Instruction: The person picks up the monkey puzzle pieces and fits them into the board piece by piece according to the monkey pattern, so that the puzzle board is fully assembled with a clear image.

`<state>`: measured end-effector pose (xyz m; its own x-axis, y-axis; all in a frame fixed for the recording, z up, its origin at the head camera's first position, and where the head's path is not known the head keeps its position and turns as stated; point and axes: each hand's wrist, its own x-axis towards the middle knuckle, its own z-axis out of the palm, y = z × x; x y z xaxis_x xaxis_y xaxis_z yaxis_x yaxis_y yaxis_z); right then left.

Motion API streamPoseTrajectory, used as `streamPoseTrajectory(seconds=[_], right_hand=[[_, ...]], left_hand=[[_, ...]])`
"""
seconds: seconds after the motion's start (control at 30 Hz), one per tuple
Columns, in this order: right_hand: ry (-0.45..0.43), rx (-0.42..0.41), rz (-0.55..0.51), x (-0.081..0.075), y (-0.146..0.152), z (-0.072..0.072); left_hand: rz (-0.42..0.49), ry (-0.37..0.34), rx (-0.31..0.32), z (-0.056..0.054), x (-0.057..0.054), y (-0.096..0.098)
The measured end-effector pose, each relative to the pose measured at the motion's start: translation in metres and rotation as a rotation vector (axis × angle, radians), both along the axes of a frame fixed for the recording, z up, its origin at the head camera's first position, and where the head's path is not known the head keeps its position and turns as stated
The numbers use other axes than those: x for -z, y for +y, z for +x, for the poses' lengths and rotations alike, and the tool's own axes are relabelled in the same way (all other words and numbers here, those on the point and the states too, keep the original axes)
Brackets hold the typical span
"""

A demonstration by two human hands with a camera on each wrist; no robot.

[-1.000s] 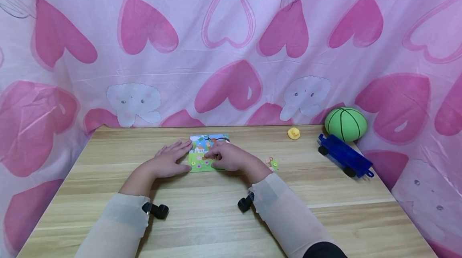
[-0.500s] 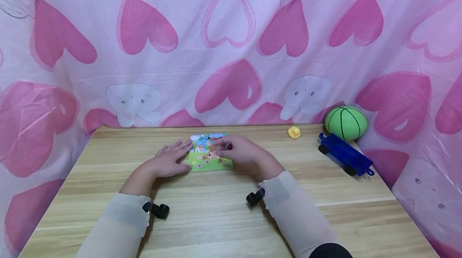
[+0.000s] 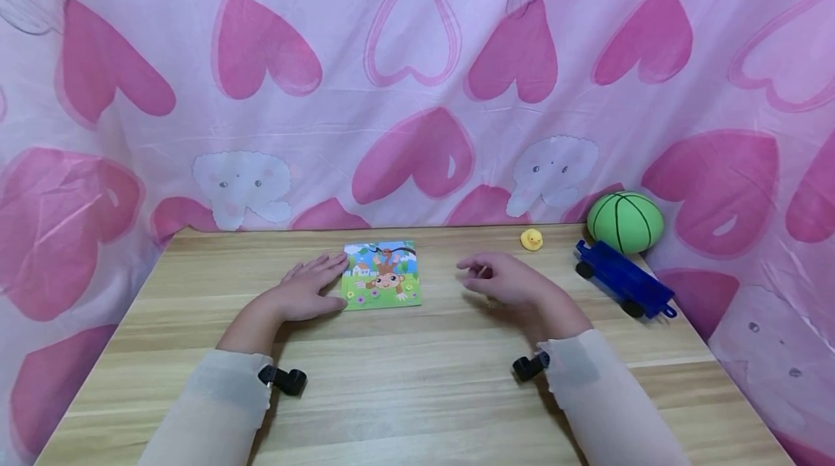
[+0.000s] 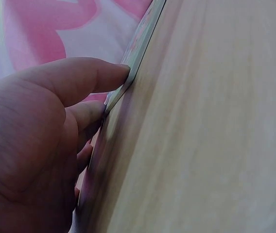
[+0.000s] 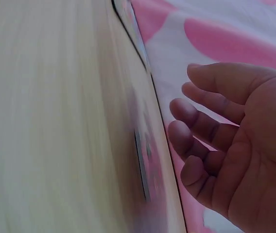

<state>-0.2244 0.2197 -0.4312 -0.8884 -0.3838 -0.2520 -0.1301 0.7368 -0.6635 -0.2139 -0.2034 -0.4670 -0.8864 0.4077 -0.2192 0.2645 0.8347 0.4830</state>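
A square picture puzzle (image 3: 381, 275) showing an upside-down monkey lies flat on the table. My left hand (image 3: 306, 290) rests along its left side, the thumb and fingertips touching the edge; the left wrist view also shows the thumb (image 4: 99, 75) against the puzzle's edge (image 4: 140, 56). To the right of the puzzle, my right hand (image 3: 505, 280) hovers over the table, apart from it, fingers loosely bent with nothing in them. Below those fingers, the right wrist view shows a small flat puzzle piece (image 5: 151, 162), blurred, on the tabletop; in the head view the hand mostly hides it.
A yellow rubber duck (image 3: 531, 240) sits near the table's back edge. At the right side are a green ball (image 3: 625, 222) and a blue toy wagon (image 3: 622, 279). A pink heart-print curtain (image 3: 417, 154) hangs behind the wooden table (image 3: 404, 386).
My right hand has drawn back off the puzzle toward the right, uncovering the whole monkey picture, and now covers the loose piece. The left hand has stayed at the puzzle's left edge.
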Motion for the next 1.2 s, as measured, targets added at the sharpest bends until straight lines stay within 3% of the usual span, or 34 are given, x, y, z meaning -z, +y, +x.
streamPoseTrajectory(seconds=[0.23, 0.5, 0.77, 1.2], right_hand=[[-0.028, -0.011, -0.008, 0.005, 0.040, 0.004], [-0.013, 0.010, 0.011, 0.008, 0.065, 0.006], [-0.085, 0.060, -0.008, 0.017, 0.065, 0.003], [-0.038, 0.000, 0.034, 0.022, 0.059, -0.002]], left_hand=[[0.007, 0.008, 0.009, 0.002, 0.002, 0.000], [0.009, 0.008, 0.010, 0.004, 0.001, 0.002], [0.015, 0.009, 0.006, 0.004, 0.000, 0.002], [0.014, 0.022, 0.010, 0.003, -0.001, 0.001]])
